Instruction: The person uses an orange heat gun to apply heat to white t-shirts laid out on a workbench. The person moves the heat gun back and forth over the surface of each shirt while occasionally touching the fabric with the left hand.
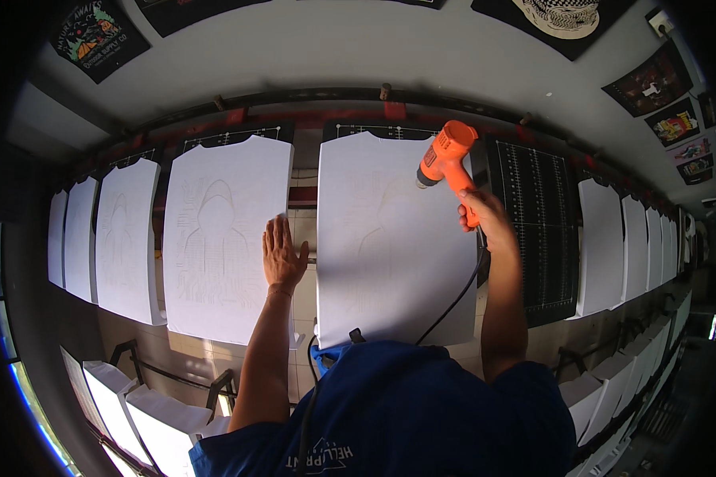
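Holding an orange heat gun (452,147) – right hand (485,219), fingers curled firmly round the handle. Gun body sits above and slightly left of these fingers; the dark nozzle (425,180) angles down and left over the upper right part of a white garment (406,270) spread on a board. Faint outline (378,211) on that garment lies left of the right fingers, partly washed out by light. Black cable (457,298) runs from below the right fingers, down and left across the same garment toward the person's blue shirt (422,405).

Left hand (282,258): empty, palm down, fingers straight and close together, thumb spread to the right. Fingers lie at the right edge of a second white garment (243,306); contact or slight hover not clear. Faint hooded figure (217,215) on this garment is left of the left fingers. Gap between the two garments is just right of the left thumb.

Black board (533,238) with white markings – directly right of the right fingers. Further white garments (127,238) stand in a row, well left of the left fingers.
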`<state>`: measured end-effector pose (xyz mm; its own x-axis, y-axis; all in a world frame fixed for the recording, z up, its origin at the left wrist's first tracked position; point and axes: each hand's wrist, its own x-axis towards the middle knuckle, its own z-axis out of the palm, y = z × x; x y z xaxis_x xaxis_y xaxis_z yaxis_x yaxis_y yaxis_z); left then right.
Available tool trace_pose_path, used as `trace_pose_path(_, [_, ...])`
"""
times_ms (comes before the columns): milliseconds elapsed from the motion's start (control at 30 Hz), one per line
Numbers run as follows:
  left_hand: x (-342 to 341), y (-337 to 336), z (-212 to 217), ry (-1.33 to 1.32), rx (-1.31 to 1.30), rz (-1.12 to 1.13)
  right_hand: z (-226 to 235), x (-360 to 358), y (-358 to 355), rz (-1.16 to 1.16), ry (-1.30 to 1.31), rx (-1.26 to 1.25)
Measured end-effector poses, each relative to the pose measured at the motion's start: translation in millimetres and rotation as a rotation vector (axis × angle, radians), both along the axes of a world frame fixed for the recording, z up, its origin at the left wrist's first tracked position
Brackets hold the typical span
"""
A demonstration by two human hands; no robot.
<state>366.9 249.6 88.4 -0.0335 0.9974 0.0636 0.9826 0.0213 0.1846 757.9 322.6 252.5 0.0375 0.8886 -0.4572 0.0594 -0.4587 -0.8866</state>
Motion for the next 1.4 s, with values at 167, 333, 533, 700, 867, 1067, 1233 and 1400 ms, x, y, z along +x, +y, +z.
trace_pose_path(167, [2,1,4,0.035,-0.038,0.003,-12,8,-8,-0.104,-0.029,0.077])
trace_pose_path(333, [2,1,5,0.035,-0.043,0.01,-9,21,-9,-0.155,0.044,0.035])
trace_pose_path(533, [1,0,2,0.025,-0.025,0.006,-1,7,-28,-0.055,0.022,0.02])
trace_pose_path(700, [2,0,2,0.015,-0.002,-0.002,5,9,-41,-0.075,0.031,-0.01])
trace_pose_path(867, [2,1,0,0.028,0.005,-0.006,-5,15,-41,-0.133,-0.064,0.052])
trace_pose_path(1067, [1,1,-1,0.026,0.006,-0.008,8,10,-60,0.015,0.081,-0.079])
trace_pose_path(1233, [2,1,-3,0.037,0.015,-0.01,4,20,-71,-0.124,-0.027,0.029])
trace_pose_path(1400, [1,1,-3,0.026,0.024,-0.018,7,15,-80,-0.103,0.025,-0.025])
